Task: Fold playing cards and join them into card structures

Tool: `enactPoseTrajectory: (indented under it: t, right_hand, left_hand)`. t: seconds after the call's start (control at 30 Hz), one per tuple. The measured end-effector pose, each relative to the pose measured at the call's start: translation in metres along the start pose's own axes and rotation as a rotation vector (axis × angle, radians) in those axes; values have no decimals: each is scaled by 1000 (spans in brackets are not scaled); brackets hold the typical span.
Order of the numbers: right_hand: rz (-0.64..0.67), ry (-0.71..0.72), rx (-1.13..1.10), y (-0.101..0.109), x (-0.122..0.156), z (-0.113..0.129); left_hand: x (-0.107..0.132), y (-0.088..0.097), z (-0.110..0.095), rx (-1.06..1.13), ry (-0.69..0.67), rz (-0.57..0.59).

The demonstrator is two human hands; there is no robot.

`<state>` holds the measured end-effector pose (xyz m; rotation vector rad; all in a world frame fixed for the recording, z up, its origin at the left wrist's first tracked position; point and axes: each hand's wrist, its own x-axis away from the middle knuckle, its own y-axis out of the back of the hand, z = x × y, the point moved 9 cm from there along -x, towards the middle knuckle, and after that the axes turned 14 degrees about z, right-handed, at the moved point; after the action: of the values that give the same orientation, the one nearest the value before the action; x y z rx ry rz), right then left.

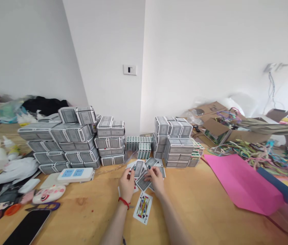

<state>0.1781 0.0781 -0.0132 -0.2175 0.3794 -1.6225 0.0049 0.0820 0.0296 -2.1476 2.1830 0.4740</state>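
Over a loose spread of playing cards on the wooden table, my left hand [127, 179] is closed, thumb and fingers pinching the edge of a card [133, 165]. My right hand [156, 177] faces it, fingers curled and pinched at a card [147, 164]; its grip is partly hidden. Between and below the hands lie grey-patterned face-down cards [142, 183] and some face-up ones, overlapping at angles. Nearer to me, a face-up jack of clubs [143, 207] lies between my forearms.
Banded stacks of grey-backed cards stand at left [76, 146] and right [179, 153], with green-patterned packs [144, 150] between. A white power strip [76, 174], a phone [27, 228] and a mask-like toy [49, 194] lie left. Pink paper [246, 183] and coloured strands [251, 149] lie right.
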Motion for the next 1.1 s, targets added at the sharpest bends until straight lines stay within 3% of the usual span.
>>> enactPoseTrajectory:
  t: [0.1, 0.17, 0.33, 0.53, 0.63, 0.83, 0.97, 1.1]
  right_hand:
    - [158, -77, -138, -14, 0, -5]
    - [187, -114, -204, -18, 1, -7]
    - [155, -112, -189, -19, 3, -6]
    - [61, -47, -20, -10, 3, -7]
    - [40, -35, -20, -6, 2, -7]
    - [188, -53, 28, -21, 1, -8]
    - [230, -60, 56, -24, 0, -12]
    - [203, -33, 63, -21, 0, -7]
  left_hand:
    - [3, -9, -22, -110, -171, 86]
    - [6, -18, -32, -211, -260, 157]
    - [10, -32, -33, -462, -352, 232]
    - [16, -46, -36, -479, -409, 337]
    - [18, -43, -40, -475, -390, 302]
    - [9, -11, -36, -502, -311, 5]
    - [2, -11, -24, -416, -283, 54]
    - [-2, -12, -6, -214, -167, 84]
